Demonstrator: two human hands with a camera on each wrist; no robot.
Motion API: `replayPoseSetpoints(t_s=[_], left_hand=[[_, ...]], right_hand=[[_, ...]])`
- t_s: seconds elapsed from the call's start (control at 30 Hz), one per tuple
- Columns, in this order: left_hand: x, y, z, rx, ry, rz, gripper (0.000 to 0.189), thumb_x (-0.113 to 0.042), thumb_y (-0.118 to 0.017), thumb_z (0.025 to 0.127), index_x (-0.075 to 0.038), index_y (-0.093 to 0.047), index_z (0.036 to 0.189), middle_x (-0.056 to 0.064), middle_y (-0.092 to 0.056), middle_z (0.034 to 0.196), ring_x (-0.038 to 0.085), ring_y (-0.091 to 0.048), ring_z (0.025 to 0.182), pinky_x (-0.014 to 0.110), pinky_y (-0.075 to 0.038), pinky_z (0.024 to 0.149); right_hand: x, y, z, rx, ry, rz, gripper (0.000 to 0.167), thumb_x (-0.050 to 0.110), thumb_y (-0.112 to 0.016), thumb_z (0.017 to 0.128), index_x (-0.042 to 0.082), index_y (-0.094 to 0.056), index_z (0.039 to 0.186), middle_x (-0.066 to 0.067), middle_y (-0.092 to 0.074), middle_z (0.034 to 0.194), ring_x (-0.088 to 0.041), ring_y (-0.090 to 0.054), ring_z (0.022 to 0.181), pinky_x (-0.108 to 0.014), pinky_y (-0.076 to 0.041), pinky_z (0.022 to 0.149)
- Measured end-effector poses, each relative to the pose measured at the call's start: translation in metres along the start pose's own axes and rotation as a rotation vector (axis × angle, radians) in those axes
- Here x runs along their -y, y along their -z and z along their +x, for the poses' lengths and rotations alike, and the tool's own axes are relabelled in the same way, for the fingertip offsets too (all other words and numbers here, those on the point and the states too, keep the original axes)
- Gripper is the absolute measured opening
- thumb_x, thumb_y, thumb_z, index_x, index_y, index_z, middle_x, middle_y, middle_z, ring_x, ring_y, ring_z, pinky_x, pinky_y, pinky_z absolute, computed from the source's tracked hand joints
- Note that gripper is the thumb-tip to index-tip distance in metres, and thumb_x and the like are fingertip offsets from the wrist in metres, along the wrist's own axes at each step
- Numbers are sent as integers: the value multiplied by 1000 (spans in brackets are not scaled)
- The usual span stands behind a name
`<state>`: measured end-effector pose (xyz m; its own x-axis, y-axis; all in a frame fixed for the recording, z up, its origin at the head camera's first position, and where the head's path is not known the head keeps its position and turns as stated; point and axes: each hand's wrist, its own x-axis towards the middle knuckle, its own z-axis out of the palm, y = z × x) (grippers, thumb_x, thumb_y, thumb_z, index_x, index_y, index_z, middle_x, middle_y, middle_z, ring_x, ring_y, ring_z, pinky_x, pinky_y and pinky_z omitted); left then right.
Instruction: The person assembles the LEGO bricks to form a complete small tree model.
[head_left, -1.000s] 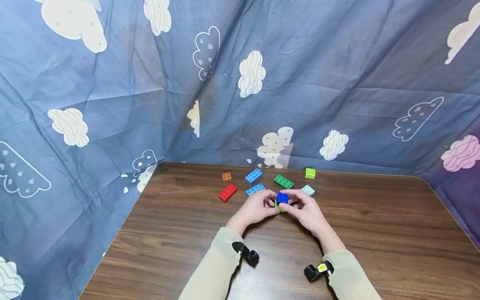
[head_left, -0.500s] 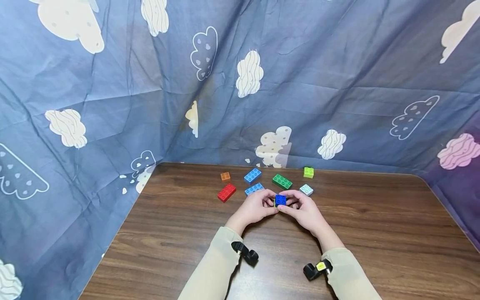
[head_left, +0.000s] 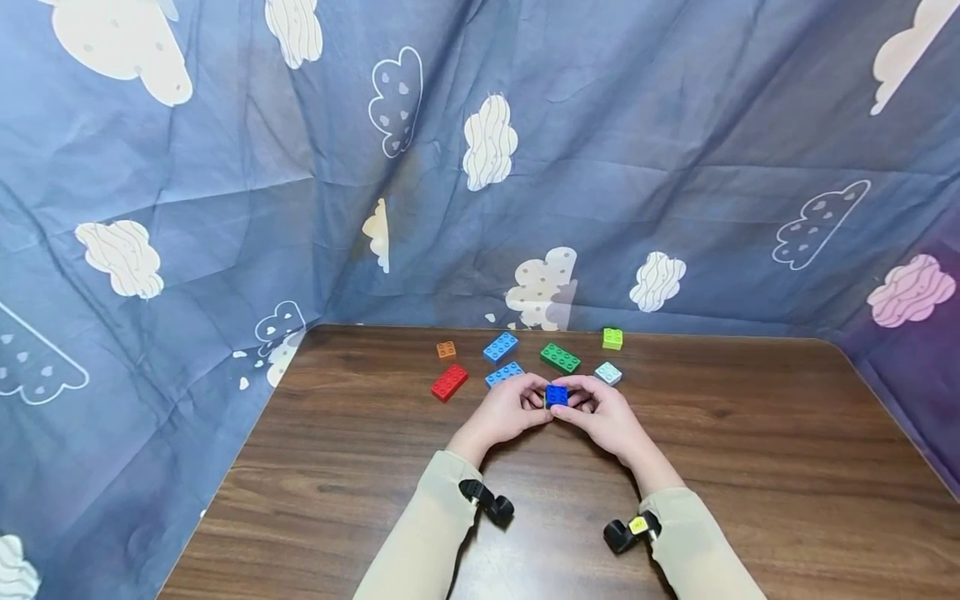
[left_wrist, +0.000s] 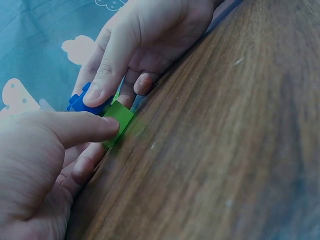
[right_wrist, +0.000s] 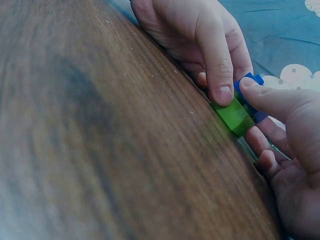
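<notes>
Fingers of the right hand (head_left: 609, 418) pinch a blue two-by-two brick (head_left: 557, 396) from the right; those of the left hand (head_left: 504, 410) grip a lime-green brick (right_wrist: 233, 117) directly beneath it from the left, both hands equally close. The pair is nearer than the dark green brick (head_left: 560, 357) on the bench (head_left: 750, 433). Fingers hide much of the lime-green brick; whether the two are fully seated is unclear.

Left hand (left_wrist: 37, 162) pinches green block (left_wrist: 124, 117), thumb on side. Right hand (left_wrist: 137, 45) pinches blue block (left_wrist: 79, 104), thumb on it too. Blue block has bumps on top, is right by green one; can't tell if stuck tight. Brown wood table (left_wrist: 225, 130) close by. Blue-green cloth (left_wrist: 35, 45) behind, with white clouds (left_wrist: 80, 49).
</notes>
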<state>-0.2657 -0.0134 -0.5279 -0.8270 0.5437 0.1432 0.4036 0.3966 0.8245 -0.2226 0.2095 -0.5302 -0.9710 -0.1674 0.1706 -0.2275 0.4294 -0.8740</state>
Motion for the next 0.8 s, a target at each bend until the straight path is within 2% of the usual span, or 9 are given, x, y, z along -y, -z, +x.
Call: replayPoseSetpoints(t_s=[0.1, 0.33, 0.8], left_hand=[[-1, 2, 0, -6, 5, 2, 36, -13, -87, 94, -8, -73, 127, -2, -72, 102, 5, -66, 87, 23, -56, 81], [1, 0, 0, -4, 4, 24, 34, -14, -87, 95, -10, -74, 126, -6, -70, 100, 2, -64, 87, 22, -55, 81], [-1, 1, 1, 3, 2, 29, 34, -14, -87, 95, -11, -74, 126, -6, -71, 100, 2, -64, 87, 22, -55, 80]], right_hand=[[1, 0, 2, 4, 17, -4, 39, 21, -86, 97, 12, -74, 133, -8, -72, 112, -23, -66, 97, -27, -54, 77], [1, 0, 0, 3, -1, -1, 40, 23, -87, 97, 12, -74, 133, -8, -72, 112, -22, -66, 97, -27, -54, 77], [2, 0, 1, -14, 2, -4, 35, 26, -83, 101, 13, -76, 132, -8, -72, 112, -22, -67, 97, -28, -55, 80]])
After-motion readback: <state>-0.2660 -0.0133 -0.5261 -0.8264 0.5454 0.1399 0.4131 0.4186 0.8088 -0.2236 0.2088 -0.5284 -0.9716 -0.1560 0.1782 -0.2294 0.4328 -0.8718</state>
